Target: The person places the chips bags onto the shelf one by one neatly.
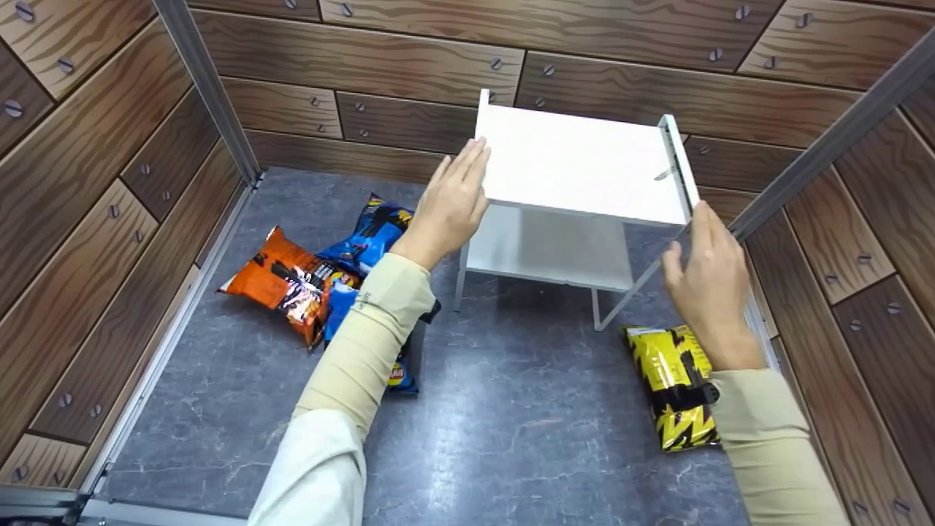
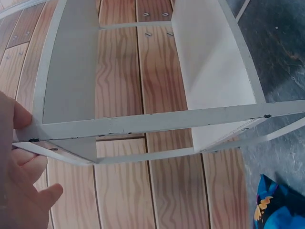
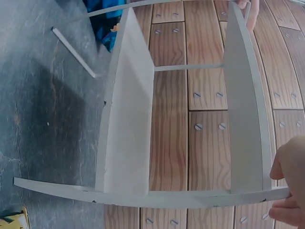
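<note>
A white two-tier shelf rack (image 1: 577,161) with a thin metal frame stands before me, its lower board (image 1: 540,252) visible beneath the top one. My left hand (image 1: 451,208) grips the frame at the left side of the top. At the right front corner of the top, my right hand (image 1: 708,281) grips the other side. In the left wrist view, the fingers (image 2: 31,164) curl about the end of a frame bar (image 2: 143,122). The right wrist view has the thumb and fingers (image 3: 286,214) pinching the opposite bar (image 3: 181,199).
On the left of the grey floor (image 1: 497,438) lie an orange chip bag (image 1: 266,274) and blue chip bags (image 1: 376,237), partly behind my left forearm. A yellow chip bag (image 1: 668,358) lies below my right hand. Wood-patterned walls (image 1: 365,55) with metal corner posts (image 1: 208,80) enclose the space.
</note>
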`<state>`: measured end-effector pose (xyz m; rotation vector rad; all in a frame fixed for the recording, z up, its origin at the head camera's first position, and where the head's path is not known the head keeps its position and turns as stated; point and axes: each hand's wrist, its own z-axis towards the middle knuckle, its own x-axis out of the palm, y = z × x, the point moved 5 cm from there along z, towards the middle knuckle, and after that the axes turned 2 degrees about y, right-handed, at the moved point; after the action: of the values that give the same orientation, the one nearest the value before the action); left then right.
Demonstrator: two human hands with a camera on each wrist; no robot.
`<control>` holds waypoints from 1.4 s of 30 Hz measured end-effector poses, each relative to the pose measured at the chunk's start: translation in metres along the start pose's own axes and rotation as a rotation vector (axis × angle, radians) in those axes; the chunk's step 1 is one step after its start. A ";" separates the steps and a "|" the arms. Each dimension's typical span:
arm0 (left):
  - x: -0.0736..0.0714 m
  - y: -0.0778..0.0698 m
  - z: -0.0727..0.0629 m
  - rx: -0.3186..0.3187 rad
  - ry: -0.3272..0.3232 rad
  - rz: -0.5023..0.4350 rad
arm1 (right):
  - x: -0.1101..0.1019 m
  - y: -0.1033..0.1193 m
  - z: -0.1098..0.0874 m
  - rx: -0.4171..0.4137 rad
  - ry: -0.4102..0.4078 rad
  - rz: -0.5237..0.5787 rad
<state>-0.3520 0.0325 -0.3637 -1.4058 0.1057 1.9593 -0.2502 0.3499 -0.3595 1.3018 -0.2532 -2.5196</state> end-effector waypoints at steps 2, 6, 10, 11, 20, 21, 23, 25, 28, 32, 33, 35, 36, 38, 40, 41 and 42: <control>0.001 -0.002 0.000 0.008 -0.005 0.009 | 0.000 -0.003 -0.002 0.007 0.008 0.022; 0.003 -0.003 0.000 0.017 -0.030 0.028 | 0.001 -0.008 -0.005 0.008 0.023 0.050; 0.003 -0.003 0.000 0.016 -0.018 0.056 | 0.001 -0.012 -0.006 -0.005 0.021 0.066; 0.003 -0.003 0.000 0.017 -0.008 0.070 | 0.001 -0.012 -0.006 -0.010 0.021 0.072; 0.002 -0.014 0.004 0.022 0.001 0.177 | 0.000 -0.042 -0.019 0.029 0.229 0.186; 0.002 -0.016 0.005 0.021 -0.006 0.184 | 0.001 -0.048 -0.023 0.045 0.247 0.194; 0.002 -0.018 0.006 0.024 -0.022 0.203 | 0.002 -0.062 -0.032 0.089 0.289 0.195; 0.003 -0.018 0.006 0.029 -0.038 0.222 | 0.006 -0.076 -0.041 0.125 0.328 0.183; 0.003 -0.016 0.006 0.030 -0.050 0.253 | 0.016 -0.097 -0.059 0.177 0.413 0.162; 0.002 -0.010 0.007 0.021 -0.060 0.236 | 0.038 -0.121 -0.088 0.236 0.521 0.134; 0.002 -0.010 0.007 0.022 -0.063 0.224 | 0.045 -0.126 -0.096 0.249 0.546 0.115; 0.003 -0.009 0.007 0.024 -0.066 0.205 | 0.057 -0.136 -0.114 0.280 0.601 0.074; 0.004 -0.009 0.007 0.026 -0.069 0.200 | 0.063 -0.140 -0.124 0.298 0.633 0.056; 0.005 -0.009 0.006 0.031 -0.074 0.191 | 0.074 -0.148 -0.142 0.334 0.685 0.028; 0.005 -0.010 0.006 0.035 -0.080 0.183 | 0.082 -0.154 -0.159 0.373 0.724 0.013; 0.006 -0.010 0.006 0.036 -0.083 0.175 | 0.085 -0.156 -0.166 0.386 0.733 0.004; 0.006 -0.010 0.006 0.035 -0.085 0.169 | 0.088 -0.158 -0.173 0.398 0.742 -0.003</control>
<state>-0.3519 0.0456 -0.3634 -1.3256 0.2248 2.1418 -0.1854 0.4658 -0.5717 2.2666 -0.5864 -1.8564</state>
